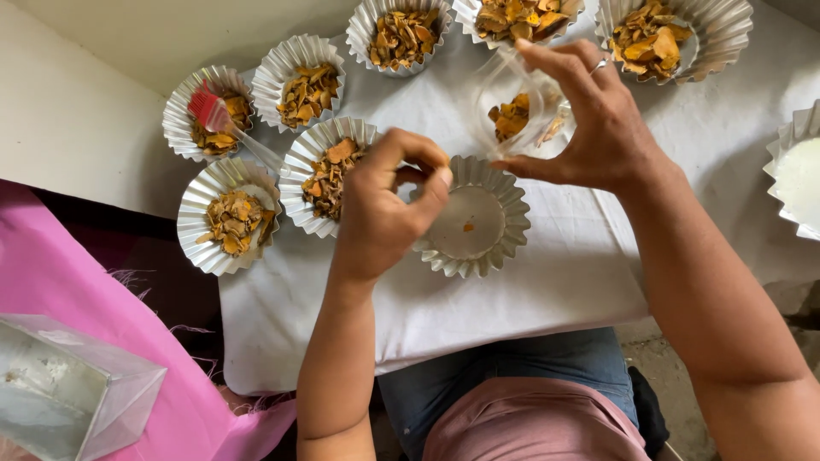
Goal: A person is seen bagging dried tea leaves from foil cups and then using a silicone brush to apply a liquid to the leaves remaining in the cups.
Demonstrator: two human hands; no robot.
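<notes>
My right hand (598, 119) holds a clear glass cup (512, 107) tilted over a fluted metal mould (504, 248) that lies on a white cloth (530, 299). Orange-yellow dried pieces (511, 118) sit inside the cup. The mould is nearly empty, with one small orange crumb (468, 227) on its bottom. My left hand (384, 213) hovers over the mould's left rim with thumb and fingers pinched together; whether it grips a piece I cannot tell.
Several fluted moulds filled with the same dried pieces ring the cloth, such as one (229, 218) at left. A red silicone brush (213, 111) rests in another. A clear box (68, 393) lies on pink fabric (102, 299). A mould with white contents (799, 175) sits far right.
</notes>
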